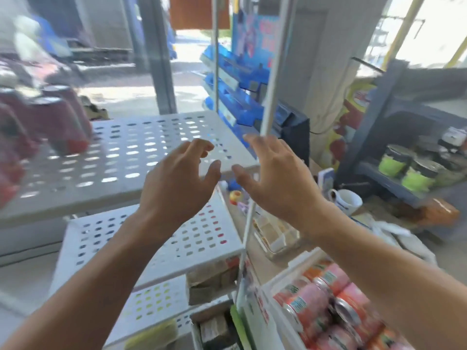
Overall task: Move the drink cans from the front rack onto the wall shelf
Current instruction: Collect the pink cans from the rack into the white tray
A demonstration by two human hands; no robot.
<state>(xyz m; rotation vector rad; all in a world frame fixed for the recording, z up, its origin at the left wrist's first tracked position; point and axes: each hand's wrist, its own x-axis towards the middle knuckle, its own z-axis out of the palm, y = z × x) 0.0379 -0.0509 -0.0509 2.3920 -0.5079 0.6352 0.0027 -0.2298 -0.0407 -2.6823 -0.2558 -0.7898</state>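
Both hands hover empty over the white perforated metal shelf (131, 157), fingers loose and slightly curled: the left hand (177, 178) beside the right hand (273, 178), neither touching anything. At the shelf's left end stand blurred dark red cylindrical cans (55, 122), at least three; an exact count is not possible. Pink and orange drink cans (326, 299) with silver tops lie packed on their sides in the white rack (283, 276) at lower right, beneath the right forearm. Two more perforated tiers sit below.

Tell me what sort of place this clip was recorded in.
Most likely a small shop or kiosk open to the street: perforated white shelves with dark red cans, a carton of pink drink cans, and green-labelled jars on a side rack.
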